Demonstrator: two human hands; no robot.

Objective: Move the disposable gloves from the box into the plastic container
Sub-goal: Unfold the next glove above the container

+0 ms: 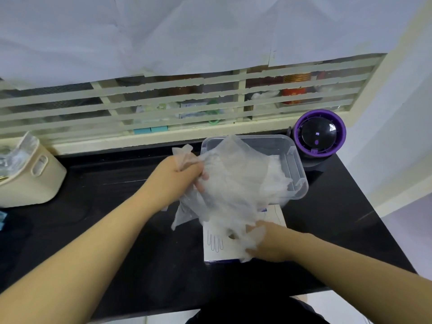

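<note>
A bunch of thin clear disposable gloves (233,183) hangs in the air between the white glove box (215,249) and the clear plastic container (294,160). My left hand (180,176) grips the upper left part of the bunch, just left of the container. My right hand (268,242) pinches the lower end of the gloves over the box. The box lies flat on the black counter in front of the container; a glove outline is printed on its top. More clear gloves lie inside the container, partly hidden by the held bunch.
A round purple and black device (319,136) stands right behind the container. A beige bin (30,178) with clear plastic in it sits at the far left. The black counter (112,218) ends at its right edge near a white wall. A slatted window frame runs along the back.
</note>
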